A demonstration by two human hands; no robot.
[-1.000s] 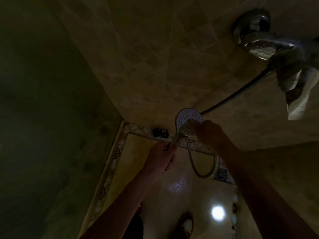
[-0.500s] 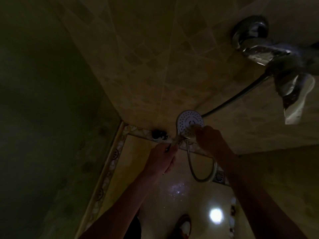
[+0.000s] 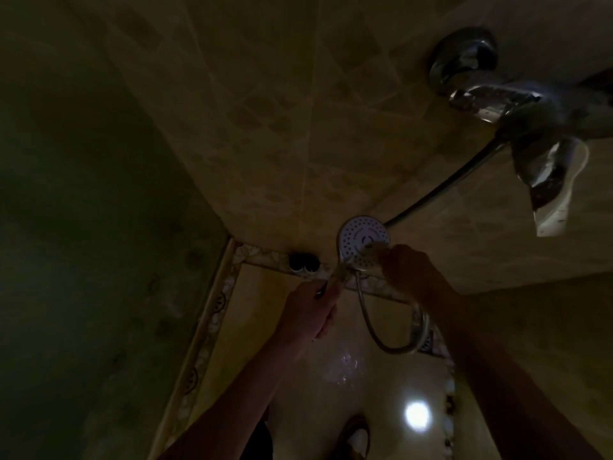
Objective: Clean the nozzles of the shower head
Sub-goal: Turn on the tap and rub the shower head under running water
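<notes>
Low at the middle of the view, the shower head [image 3: 360, 240] faces up, its handle running toward 7 o'clock into the gripping left hand [image 3: 310, 313], while the right hand [image 3: 409, 267] pinches a pale scrubber [image 3: 368, 258] against its 5 o'clock rim.

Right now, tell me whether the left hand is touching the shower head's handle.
Touching. The head view shows the left hand with fingers curled round the handle below the shower head, no gap visible.

White dotted shower head [image 3: 360, 239], beige diamond-patterned wall tiles [image 3: 298, 111], seemingly chrome hose [image 3: 444, 190]
</notes>
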